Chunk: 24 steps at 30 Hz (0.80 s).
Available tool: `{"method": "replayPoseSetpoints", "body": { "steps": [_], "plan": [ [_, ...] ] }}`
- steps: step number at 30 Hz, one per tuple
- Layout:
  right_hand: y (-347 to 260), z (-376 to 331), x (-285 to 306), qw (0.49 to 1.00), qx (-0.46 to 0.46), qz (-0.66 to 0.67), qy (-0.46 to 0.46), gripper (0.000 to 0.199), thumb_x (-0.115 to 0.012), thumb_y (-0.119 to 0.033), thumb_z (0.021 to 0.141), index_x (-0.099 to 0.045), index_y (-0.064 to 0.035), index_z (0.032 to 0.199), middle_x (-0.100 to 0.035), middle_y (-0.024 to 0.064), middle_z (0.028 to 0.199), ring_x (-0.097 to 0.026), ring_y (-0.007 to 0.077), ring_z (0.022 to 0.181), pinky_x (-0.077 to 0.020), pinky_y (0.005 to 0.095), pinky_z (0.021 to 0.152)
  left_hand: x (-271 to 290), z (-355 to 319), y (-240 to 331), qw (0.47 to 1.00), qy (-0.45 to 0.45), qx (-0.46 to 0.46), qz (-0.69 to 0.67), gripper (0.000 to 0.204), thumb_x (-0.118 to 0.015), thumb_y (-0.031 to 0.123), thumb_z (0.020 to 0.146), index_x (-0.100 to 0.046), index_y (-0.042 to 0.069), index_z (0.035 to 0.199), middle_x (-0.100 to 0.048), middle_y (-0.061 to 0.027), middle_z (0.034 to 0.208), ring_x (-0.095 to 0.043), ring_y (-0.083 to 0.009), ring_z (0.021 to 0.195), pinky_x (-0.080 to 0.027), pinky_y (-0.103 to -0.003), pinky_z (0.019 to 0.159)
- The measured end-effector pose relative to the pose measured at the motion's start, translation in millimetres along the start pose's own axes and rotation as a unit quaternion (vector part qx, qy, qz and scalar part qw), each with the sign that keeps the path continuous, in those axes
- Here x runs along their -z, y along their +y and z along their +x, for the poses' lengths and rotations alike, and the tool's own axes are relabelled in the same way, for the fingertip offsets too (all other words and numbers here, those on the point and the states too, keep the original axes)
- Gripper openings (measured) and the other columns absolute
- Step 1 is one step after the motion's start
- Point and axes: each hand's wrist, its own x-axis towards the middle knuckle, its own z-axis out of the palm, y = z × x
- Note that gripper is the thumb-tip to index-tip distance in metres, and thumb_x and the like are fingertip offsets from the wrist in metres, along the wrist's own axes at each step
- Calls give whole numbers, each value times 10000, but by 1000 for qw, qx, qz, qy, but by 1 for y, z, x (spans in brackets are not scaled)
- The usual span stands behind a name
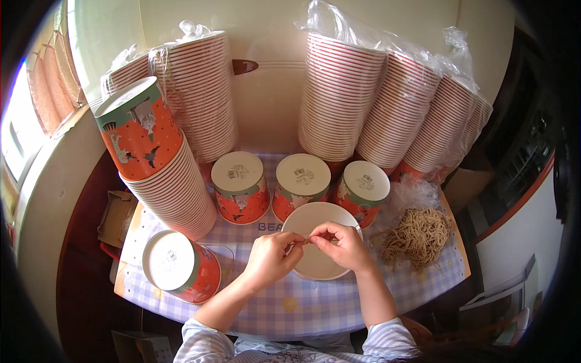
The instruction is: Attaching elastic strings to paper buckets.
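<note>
Both my hands meet over an open paper bucket (319,216), which stands mouth up with its white inside showing. My left hand (273,255) pinches with thumb and forefinger, and my right hand (340,245) pinches close against it. Between the fingertips is a short bit of brownish cord (307,240), mostly hidden by the fingers. Right of the bucket lies a tangled heap of beige cords (419,239). To the left, an orange and green patterned bucket (203,272) rests bottom up, tilted, with a thin loop beside it.
Three upside-down buckets (302,175) stand in a row behind. A tall nested stack (172,190) leans at the left. Plastic-wrapped bucket stacks (342,100) line the back against the wall. A crumpled clear bag (417,196) touches the cords. Checked cloth (266,308) covers the table.
</note>
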Motion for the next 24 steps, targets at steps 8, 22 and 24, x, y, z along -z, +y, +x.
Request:
{"method": "replayPoseSetpoints", "body": {
  "steps": [8, 22, 24],
  "plan": [
    [-2, 0, 0, 1000, 6, -7, 3, 83, -613, -56, 817, -625, 1, 877, -644, 32, 759, -587, 78, 687, -482, 223, 635, -2, -1, 3, 998, 13, 22, 63, 127, -610, 205, 777, -673, 116, 842, -614, -89, 583, -618, -233, 516, -490, -322, 492],
    [-13, 1, 1, 998, 25, -48, -27, 154, -657, -14, 762, -617, -16, 911, -645, 43, 839, -623, 110, 737, -504, 239, 671, -1, 0, 2, 998, 7, 26, 48, 128, -599, 175, 788, -668, 92, 858, -616, -108, 594, -626, -248, 530, -498, -331, 503],
    [-13, 1, 0, 997, 29, -59, -28, 170, -670, -12, 749, -618, -19, 910, -643, 47, 846, -626, 117, 742, -509, 242, 668, -1, 0, -1, 1000, -7, 26, -10, 142, -580, 154, 791, -660, 61, 863, -607, -130, 594, -625, -253, 534, -489, -327, 501]
  ]
}}
